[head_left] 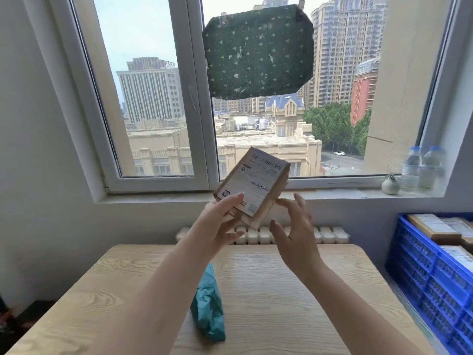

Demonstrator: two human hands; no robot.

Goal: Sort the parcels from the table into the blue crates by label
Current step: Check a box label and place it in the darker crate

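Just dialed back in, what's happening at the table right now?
A person is holding a cardboard parcel up in front of the window, label side facing them, apparently reading it. The left hand grips its lower corner; the right hand hovers open beside it, not clearly touching. A teal bagged parcel lies on the wooden table, not yet sorted. The blue crates at the right already hold several boxes.
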